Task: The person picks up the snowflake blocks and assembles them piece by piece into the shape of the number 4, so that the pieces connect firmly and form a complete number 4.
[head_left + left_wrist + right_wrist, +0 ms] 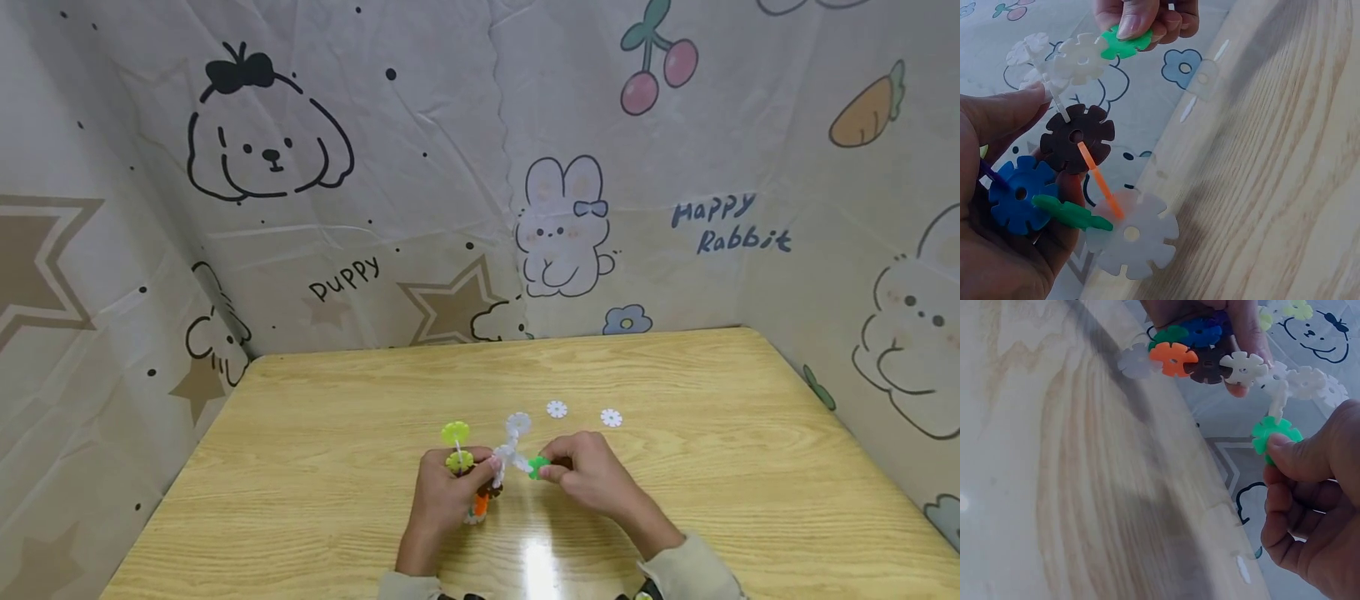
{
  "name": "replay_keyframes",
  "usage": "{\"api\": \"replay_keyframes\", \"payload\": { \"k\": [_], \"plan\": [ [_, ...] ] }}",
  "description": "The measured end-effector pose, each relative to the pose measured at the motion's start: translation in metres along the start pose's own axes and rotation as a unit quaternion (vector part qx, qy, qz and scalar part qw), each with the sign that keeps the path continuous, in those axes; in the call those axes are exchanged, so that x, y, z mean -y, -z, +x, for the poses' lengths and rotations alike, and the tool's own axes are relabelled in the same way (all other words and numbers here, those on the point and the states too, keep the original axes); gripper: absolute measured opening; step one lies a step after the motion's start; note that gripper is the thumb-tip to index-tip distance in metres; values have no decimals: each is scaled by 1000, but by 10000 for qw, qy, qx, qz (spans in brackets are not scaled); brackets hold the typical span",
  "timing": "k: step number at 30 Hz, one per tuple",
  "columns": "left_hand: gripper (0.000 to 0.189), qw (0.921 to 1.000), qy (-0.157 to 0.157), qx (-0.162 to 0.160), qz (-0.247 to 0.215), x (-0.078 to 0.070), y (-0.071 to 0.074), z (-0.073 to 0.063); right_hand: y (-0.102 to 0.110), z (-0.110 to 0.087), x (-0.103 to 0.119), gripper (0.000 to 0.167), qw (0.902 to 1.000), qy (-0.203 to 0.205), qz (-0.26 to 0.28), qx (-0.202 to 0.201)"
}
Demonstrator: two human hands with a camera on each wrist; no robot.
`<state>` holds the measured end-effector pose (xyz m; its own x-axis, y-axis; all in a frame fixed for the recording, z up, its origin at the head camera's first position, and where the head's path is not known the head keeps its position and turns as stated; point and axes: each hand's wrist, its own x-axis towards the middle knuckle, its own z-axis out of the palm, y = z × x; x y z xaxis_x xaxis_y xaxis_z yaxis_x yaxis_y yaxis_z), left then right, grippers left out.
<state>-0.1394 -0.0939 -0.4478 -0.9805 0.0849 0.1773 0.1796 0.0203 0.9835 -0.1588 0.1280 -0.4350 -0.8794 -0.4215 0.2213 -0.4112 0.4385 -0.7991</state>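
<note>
My left hand (444,492) holds a linked chain of notched plastic snowflake discs between thumb and fingers. In the left wrist view the chain has a brown disc (1077,139), a blue disc (1010,206), an orange disc (1100,180) seen edge-on, a darker green disc (1072,214) and a translucent white disc (1141,250). A branch of white discs (1307,381) extends past the left thumb. My right hand (592,471) pinches a bright green disc (1267,434) by its edge, its far side meeting a white disc (1277,403) of the branch.
Two loose white discs, one nearer (557,409) and one further right (611,417), lie on the wooden table (337,417) beyond the hands. Yellow-green discs (455,432) stick up beside the left hand. A printed cloth (450,167) hangs behind the table's far edge.
</note>
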Motion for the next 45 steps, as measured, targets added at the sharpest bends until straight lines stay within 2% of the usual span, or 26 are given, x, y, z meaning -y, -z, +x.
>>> {"api": "replay_keyframes", "payload": {
  "k": [8, 12, 17, 22, 24, 31, 36, 41, 45],
  "plan": [
    [11, 9997, 65, -31, 238, -2, 0, 0, -8, -2, -2, 12, 9993, -91, 33, -354],
    [13, 9995, 105, -6, 296, -2, 0, 0, -8, -2, -1, 12, 9993, -89, 101, -357],
    [13, 9988, 94, 16, 490, -2, 2, 0, -4, -3, 1, 9, 9997, -160, 173, -38],
    [11, 9989, 32, 187, 427, -4, 4, 0, 7, -2, -1, 6, 9981, -135, 215, 569],
    [11, 9988, 37, 264, 413, -4, 6, 0, 13, -1, -1, 7, 9975, -70, 165, 685],
    [15, 9975, 32, 423, 563, -6, 8, 1, 27, 5, 5, 32, 9977, 33, 21, 670],
    [15, 9948, -10, 650, 786, -7, 7, 1, 28, 10, 11, 35, 9965, 150, 95, 821],
    [15, 9907, -121, 777, 1107, -7, 6, 2, 26, 13, 15, 45, 9941, 99, -9, 1076],
    [16, 9881, -157, 923, 1224, -7, 5, 3, 25, 15, 18, 46, 9922, 100, -20, 1245]
  ]
}}
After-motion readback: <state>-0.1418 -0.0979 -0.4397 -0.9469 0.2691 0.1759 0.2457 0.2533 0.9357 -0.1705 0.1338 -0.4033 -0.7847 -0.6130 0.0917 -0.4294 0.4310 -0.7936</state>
